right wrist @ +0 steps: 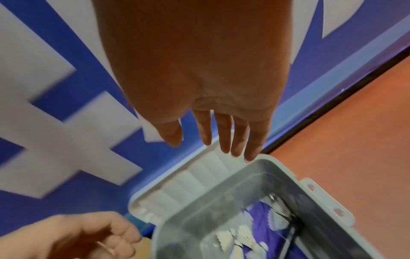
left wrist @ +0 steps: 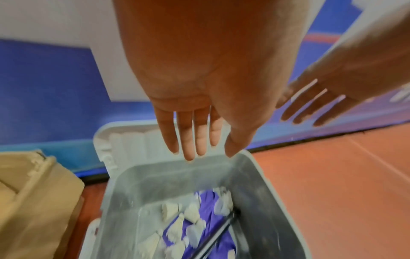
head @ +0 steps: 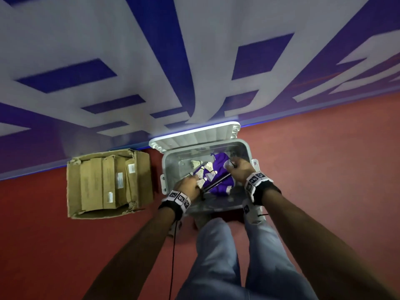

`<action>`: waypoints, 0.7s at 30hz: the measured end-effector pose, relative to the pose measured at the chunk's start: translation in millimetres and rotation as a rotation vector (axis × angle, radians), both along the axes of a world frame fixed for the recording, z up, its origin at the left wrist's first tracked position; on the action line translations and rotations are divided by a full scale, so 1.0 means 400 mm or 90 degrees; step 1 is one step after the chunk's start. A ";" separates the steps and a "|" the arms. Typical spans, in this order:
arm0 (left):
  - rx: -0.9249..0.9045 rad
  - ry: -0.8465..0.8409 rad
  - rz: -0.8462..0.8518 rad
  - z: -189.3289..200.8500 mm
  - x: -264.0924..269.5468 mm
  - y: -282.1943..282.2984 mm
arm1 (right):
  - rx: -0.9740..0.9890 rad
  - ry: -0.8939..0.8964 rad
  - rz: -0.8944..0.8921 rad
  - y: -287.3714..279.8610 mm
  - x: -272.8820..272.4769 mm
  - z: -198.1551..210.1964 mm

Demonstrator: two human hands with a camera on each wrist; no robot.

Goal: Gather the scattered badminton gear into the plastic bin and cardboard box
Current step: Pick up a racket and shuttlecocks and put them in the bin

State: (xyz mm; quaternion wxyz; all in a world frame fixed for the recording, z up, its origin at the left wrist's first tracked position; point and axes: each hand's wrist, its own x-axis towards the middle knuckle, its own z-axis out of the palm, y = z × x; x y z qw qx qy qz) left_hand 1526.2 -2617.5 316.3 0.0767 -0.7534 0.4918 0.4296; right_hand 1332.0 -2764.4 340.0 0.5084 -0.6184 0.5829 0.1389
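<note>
The grey plastic bin [head: 164, 169] stands with its top uncovered on the red floor. Inside lie a purple bag [head: 220, 169], several white shuttlecocks [head: 195, 163] and a thin black rod [head: 216, 182]. My left hand [head: 190, 185] hovers over the bin's near left part. My right hand [head: 238, 167] is over its right side. In the left wrist view the left hand [left wrist: 206, 140] has straight fingers and holds nothing above the bin [left wrist: 177, 178]. The right wrist view shows the right hand [right wrist: 204, 140] empty too, fingers straight. The cardboard box [head: 108, 182] sits left of the bin.
The bin's white lid [head: 194, 135] leans back against a blue and white wall [head: 129, 61]. The cardboard box holds several long brown cartons [head: 93, 185]. My legs and shoes [head: 253, 213] are right at the bin's near edge. Red floor [head: 324, 169] spreads to the right.
</note>
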 end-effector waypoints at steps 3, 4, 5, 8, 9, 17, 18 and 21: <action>-0.055 -0.013 0.053 0.215 0.048 -0.029 | -0.023 -0.051 -0.054 0.003 0.049 0.165; -0.081 -0.010 0.073 0.281 0.065 -0.039 | -0.037 -0.076 -0.077 0.005 0.062 0.218; -0.112 0.002 0.090 0.347 0.079 -0.046 | -0.049 -0.100 -0.102 0.010 0.074 0.275; -0.231 0.035 0.142 0.543 0.114 -0.051 | -0.093 -0.182 -0.159 0.029 0.098 0.445; -0.270 0.040 0.162 0.608 0.123 -0.045 | -0.115 -0.203 -0.173 0.038 0.102 0.504; -0.537 0.064 0.233 1.064 0.146 0.042 | -0.300 -0.318 -0.109 0.106 0.082 0.932; -0.560 0.059 0.232 1.106 0.143 0.058 | -0.310 -0.333 -0.103 0.110 0.075 0.969; -0.585 0.033 0.223 1.196 0.128 0.111 | -0.327 -0.341 -0.033 0.103 0.055 1.038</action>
